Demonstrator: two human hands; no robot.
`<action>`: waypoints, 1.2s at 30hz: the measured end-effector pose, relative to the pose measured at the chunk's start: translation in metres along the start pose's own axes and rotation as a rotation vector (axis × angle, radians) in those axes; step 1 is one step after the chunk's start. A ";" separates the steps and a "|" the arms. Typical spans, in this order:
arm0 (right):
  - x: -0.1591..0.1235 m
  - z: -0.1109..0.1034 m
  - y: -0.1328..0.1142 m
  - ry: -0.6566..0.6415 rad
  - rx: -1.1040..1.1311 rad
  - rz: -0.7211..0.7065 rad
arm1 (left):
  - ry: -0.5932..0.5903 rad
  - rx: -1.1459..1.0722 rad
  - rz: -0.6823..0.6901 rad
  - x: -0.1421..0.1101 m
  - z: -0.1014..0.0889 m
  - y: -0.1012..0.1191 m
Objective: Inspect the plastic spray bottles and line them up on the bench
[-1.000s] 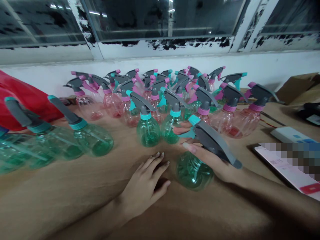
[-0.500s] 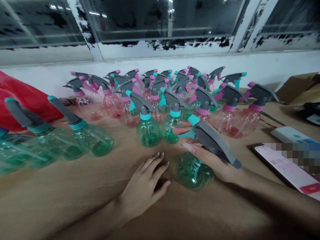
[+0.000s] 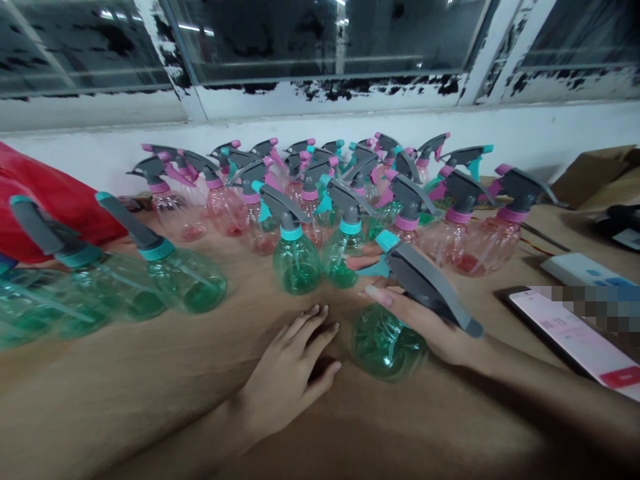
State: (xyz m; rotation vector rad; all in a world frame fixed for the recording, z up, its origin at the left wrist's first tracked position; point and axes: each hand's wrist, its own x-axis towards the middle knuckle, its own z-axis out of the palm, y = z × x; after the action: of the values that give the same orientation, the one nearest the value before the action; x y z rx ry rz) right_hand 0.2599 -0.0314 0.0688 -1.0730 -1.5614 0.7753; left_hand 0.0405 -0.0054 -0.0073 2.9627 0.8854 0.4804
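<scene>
My right hand (image 3: 417,323) grips a green plastic spray bottle (image 3: 389,342) by its grey trigger head, holding it tilted just above the brown table surface (image 3: 150,373). My left hand (image 3: 293,367) rests palm down on that surface with its fingers apart, holding nothing, close to the held bottle. Two upright green spray bottles (image 3: 297,263) stand just beyond my hands. Behind them, a dense group of pink spray bottles (image 3: 480,243) stands with grey triggers. Several green bottles (image 3: 187,280) lie on their sides at the left.
A red bag (image 3: 50,207) lies at the far left. At the right are a phone (image 3: 570,337) with a pink screen, a white box (image 3: 580,270), a black object (image 3: 620,220) and cardboard (image 3: 595,177). A white wall (image 3: 320,133) and dark windows close off the table's far side.
</scene>
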 end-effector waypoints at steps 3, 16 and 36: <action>0.000 -0.001 0.000 -0.004 -0.006 0.000 | 0.000 -0.003 -0.002 0.000 0.000 0.000; -0.001 -0.004 0.002 -0.045 -0.055 -0.028 | -0.010 -0.012 0.007 0.000 -0.001 -0.001; 0.002 0.000 0.007 -0.025 0.017 0.016 | 0.018 -0.032 0.007 0.001 -0.001 -0.001</action>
State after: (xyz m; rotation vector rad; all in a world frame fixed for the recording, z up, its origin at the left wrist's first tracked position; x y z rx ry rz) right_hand 0.2619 -0.0269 0.0634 -1.0685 -1.5667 0.8141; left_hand 0.0405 -0.0045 -0.0061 2.9378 0.8610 0.5178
